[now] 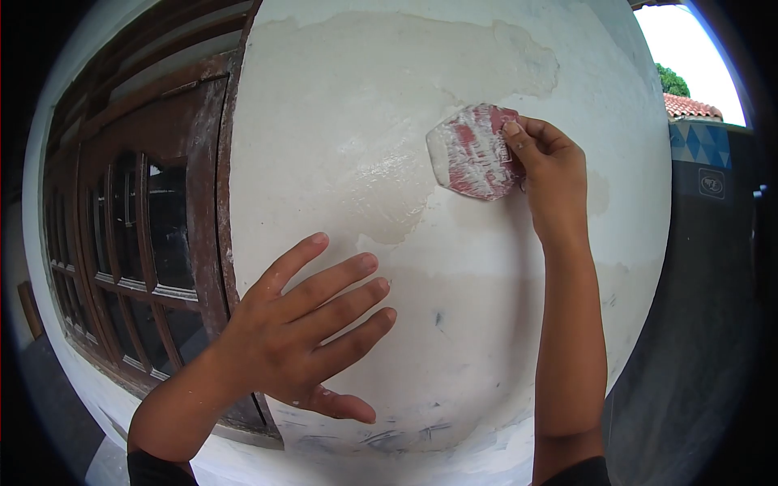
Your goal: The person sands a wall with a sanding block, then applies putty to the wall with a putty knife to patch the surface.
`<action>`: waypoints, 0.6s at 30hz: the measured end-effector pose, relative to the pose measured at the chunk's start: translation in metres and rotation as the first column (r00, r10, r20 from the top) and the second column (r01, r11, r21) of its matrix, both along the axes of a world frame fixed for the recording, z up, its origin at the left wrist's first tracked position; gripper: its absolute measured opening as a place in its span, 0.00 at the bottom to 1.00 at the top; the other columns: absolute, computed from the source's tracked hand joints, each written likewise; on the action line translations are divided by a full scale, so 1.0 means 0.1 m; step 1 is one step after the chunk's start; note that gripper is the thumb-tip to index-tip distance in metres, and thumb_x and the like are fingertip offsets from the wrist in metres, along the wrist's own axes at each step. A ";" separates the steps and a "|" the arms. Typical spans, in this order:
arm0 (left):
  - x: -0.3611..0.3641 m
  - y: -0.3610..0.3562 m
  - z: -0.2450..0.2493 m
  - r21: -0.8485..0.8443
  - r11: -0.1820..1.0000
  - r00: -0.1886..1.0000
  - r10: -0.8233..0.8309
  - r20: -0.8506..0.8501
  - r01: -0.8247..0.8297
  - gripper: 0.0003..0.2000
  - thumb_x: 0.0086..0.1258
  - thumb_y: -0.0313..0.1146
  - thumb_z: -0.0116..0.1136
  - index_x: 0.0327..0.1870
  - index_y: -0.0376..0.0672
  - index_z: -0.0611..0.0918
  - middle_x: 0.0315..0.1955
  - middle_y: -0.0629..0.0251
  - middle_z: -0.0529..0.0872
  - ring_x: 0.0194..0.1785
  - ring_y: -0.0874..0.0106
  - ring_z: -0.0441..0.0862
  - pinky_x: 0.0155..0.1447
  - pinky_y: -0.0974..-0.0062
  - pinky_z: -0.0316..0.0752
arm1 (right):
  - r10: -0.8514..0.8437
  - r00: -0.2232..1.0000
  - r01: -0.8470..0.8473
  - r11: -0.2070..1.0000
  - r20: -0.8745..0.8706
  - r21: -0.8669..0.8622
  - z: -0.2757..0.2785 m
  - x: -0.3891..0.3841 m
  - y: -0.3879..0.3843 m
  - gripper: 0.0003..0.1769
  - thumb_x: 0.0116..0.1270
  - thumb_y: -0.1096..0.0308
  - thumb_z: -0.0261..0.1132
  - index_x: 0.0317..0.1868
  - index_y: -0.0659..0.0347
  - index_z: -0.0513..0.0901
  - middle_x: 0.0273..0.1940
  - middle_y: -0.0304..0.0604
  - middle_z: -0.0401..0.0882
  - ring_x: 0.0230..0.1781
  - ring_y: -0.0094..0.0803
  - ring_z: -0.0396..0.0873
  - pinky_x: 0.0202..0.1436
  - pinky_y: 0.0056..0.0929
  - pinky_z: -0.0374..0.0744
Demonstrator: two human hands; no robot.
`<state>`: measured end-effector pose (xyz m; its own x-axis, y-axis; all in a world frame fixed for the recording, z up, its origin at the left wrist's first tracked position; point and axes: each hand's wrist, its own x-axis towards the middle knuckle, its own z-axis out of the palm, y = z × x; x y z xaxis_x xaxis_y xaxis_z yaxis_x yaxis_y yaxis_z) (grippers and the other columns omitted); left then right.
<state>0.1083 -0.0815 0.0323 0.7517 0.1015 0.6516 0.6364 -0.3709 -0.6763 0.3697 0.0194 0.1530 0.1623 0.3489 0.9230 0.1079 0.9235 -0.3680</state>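
My right hand (pixel 551 166) grips a red putty scraper (pixel 472 154) smeared with white filler and presses its blade flat against the white wall (pixel 454 267) at upper right. A broad patch of fresh, wetter filler (pixel 356 146) spreads over the wall left of the blade. My left hand (pixel 312 328) rests flat on the wall lower down, fingers spread, holding nothing, just beside the window frame.
A dark brown wooden window (pixel 138 235) with several glass panes fills the left side, its frame (pixel 217 194) meeting the wall. At the right the wall ends at a corner; beyond it stand a dark surface (pixel 697 324), a tiled roof (pixel 690 106) and a tree.
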 end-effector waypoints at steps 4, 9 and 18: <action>0.01 -0.04 0.00 -0.006 1.000 1.000 0.009 -0.009 -0.009 0.42 0.62 0.81 0.41 0.57 0.53 0.84 0.58 0.64 0.84 0.68 0.59 0.77 0.74 0.41 0.61 | 0.128 0.992 -0.128 0.992 -0.015 -0.014 -0.02 -0.05 -0.10 0.15 0.71 0.67 0.69 0.48 0.73 0.85 0.31 0.38 0.86 0.32 0.19 0.79 0.38 0.20 0.77; 0.04 -0.02 0.00 -0.001 1.000 1.000 -0.002 -0.013 0.002 0.42 0.62 0.81 0.40 0.57 0.53 0.84 0.58 0.64 0.84 0.67 0.59 0.77 0.74 0.40 0.60 | -0.165 0.983 0.161 0.985 0.083 0.061 0.03 -0.07 0.06 0.15 0.71 0.66 0.69 0.48 0.73 0.85 0.32 0.38 0.86 0.31 0.19 0.79 0.39 0.20 0.77; 0.05 -0.02 0.02 0.002 1.000 1.000 -0.003 -0.014 0.003 0.42 0.63 0.81 0.40 0.57 0.53 0.85 0.58 0.64 0.84 0.67 0.59 0.78 0.74 0.40 0.61 | -0.153 0.982 0.148 0.988 0.112 0.052 0.05 -0.07 0.09 0.16 0.71 0.65 0.69 0.48 0.72 0.85 0.33 0.39 0.87 0.31 0.20 0.80 0.37 0.21 0.77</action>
<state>0.1131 -0.0839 0.0343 0.7612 0.0973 0.6411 0.6254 -0.3713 -0.6863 0.3624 0.0282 0.1584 0.1010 0.2877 0.9524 0.2863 0.9084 -0.3048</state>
